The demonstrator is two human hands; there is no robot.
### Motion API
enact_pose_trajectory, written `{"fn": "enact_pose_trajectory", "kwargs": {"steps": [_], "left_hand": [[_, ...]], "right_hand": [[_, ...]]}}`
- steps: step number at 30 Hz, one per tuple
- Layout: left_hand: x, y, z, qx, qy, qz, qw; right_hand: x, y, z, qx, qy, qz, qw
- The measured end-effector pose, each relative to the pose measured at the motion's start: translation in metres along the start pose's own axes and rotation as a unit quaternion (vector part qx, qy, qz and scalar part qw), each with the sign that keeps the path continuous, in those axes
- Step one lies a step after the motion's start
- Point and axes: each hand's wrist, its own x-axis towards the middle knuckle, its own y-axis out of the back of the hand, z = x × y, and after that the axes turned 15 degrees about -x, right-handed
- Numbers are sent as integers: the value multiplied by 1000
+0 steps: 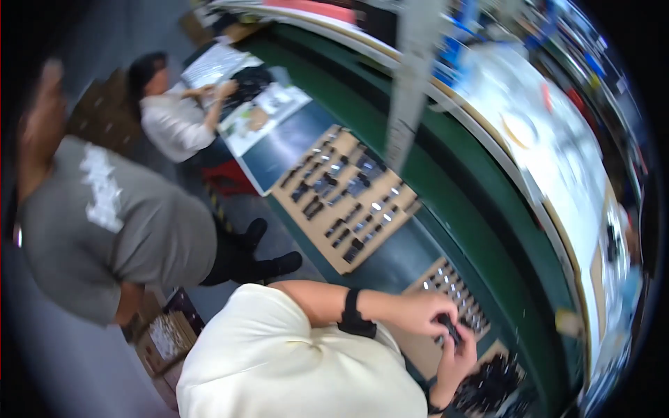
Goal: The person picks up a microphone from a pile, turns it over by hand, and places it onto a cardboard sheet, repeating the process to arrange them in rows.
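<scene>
My left hand [426,311] and my right hand [456,354] meet over the near end of the workbench. Between them is a small black part [449,327], gripped by the fingers of both; its exact kind is too blurred to make out. Just beyond my hands lies a cardboard sheet [416,341] bearing rows of small dark parts with shiny tops. A heap of loose black pieces [491,383] sits close to my right hand. Dark bands circle both my wrists.
Farther along the bench, a larger cardboard sheet [338,256] carries rows of black and shiny parts. A grey post [411,90] rises beside a green strip [446,167]. One person [174,118] works at the far end; another [132,216] stands to the left near cardboard boxes [164,341].
</scene>
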Motion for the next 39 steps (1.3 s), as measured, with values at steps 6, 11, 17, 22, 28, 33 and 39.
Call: {"fn": "enact_pose_trajectory", "kwargs": {"steps": [6,11,17,22,28,33,39], "left_hand": [[5,14,25,60,-68,-3,996],[7,12,22,50,-95,-41,993],[-1,4,24,48,-124,-47,990],[-10,3,29,0,-93,-43,995],[-19,8,31,3,-41,-32,999],[-24,9,30,12,-74,-21,997],[-25,11,24,-15,-28,-7,999]], "right_hand": [[26,7,-39,-29,125,41,991],[22,16,-46,-26,155,64,985],[6,17,-48,-32,182,77,980],[-5,15,-47,-24,188,78,979],[-13,8,-49,-25,165,109,980],[-19,7,-52,-28,134,86,987],[-14,2,-49,-81,197,112,971]]}}
